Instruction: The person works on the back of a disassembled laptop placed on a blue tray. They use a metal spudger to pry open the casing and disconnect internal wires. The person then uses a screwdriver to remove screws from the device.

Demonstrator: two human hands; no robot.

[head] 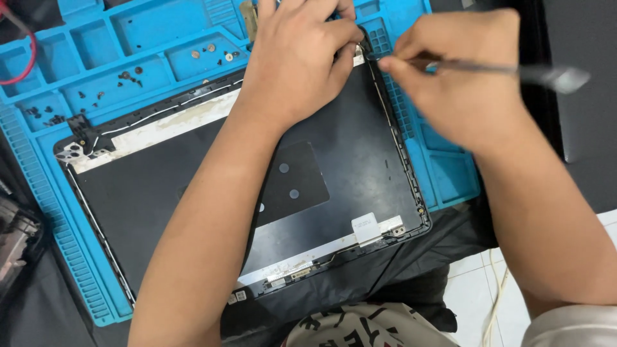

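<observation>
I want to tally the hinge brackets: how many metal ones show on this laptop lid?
2: one hinge bracket at the lid's left corner, another at its lower right corner. The hands may hide more.

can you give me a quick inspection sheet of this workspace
surface: blue repair mat with trays, on a dark cloth
job's things: black laptop lid panel lying flat on the mat
clutter: small screws loose in the mat's trays
grippers: left hand presses the panel's far corner; right hand holds a thin metal tool at that corner
cables: thin wire along the panel's edge; red wire top left
surroundings: white floor tiles bottom right
</observation>
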